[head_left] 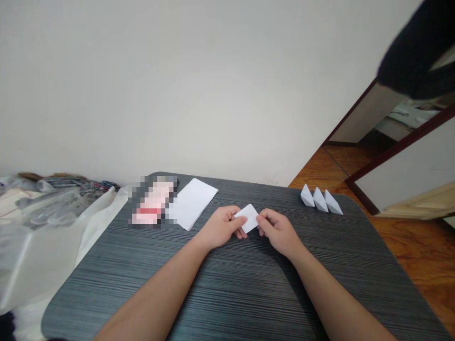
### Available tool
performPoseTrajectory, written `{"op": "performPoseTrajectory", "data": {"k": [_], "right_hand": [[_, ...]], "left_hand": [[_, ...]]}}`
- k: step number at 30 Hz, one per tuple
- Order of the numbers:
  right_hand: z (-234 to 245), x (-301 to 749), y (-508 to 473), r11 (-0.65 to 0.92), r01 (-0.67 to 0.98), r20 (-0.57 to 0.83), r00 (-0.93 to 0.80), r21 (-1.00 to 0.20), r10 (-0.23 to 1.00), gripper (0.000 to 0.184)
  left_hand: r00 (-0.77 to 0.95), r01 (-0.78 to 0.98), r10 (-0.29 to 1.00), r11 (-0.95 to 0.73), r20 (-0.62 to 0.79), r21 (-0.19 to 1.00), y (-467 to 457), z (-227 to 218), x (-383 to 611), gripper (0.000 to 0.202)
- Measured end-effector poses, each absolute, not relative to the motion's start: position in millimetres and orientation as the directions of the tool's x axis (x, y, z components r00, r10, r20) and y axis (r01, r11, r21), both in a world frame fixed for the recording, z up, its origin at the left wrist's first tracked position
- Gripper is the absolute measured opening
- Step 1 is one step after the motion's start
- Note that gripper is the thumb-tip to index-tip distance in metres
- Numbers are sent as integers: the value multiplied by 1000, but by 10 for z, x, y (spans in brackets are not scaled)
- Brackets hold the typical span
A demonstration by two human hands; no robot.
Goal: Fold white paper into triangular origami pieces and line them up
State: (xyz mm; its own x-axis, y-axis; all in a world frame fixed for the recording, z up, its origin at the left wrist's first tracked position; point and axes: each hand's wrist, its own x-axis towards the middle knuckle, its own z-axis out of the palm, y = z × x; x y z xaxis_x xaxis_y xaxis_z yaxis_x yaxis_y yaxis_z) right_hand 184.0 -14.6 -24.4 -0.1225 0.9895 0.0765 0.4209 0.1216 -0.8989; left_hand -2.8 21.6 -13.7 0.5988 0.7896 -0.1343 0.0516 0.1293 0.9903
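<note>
A small folded square of white paper (250, 216) is held up over the table between both hands, one corner pointing away from me. My left hand (226, 225) pinches its left side, thumb on top and fingers underneath. At the right corner, my right hand (277, 229) grips the paper between thumb and curled fingers. To the left lies a stack of white paper sheets (195, 202). On the right stand three folded white paper boats (320, 201) in a row, close together.
Everything rests on a dark wood-grain table (249, 303) against a pale wall. A blurred pink and red item (152, 201) lies at the far left. Clear plastic bags (67, 199) are piled beyond the left edge. Wooden floor (419, 241) and a doorway are on the right.
</note>
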Motion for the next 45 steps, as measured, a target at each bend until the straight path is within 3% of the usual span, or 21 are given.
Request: {"op": "performPoseTrajectory", "data": {"k": [13, 45], "right_hand": [[-183, 1824, -145, 184, 505, 118, -161, -843, 980, 28], [-241, 1872, -125, 127, 479, 88, -105, -868, 991, 32]], "left_hand": [[599, 45, 794, 97, -105, 994, 213, -98, -42, 33], [572, -9, 813, 145, -114, 989, 226, -143, -57, 37]]}}
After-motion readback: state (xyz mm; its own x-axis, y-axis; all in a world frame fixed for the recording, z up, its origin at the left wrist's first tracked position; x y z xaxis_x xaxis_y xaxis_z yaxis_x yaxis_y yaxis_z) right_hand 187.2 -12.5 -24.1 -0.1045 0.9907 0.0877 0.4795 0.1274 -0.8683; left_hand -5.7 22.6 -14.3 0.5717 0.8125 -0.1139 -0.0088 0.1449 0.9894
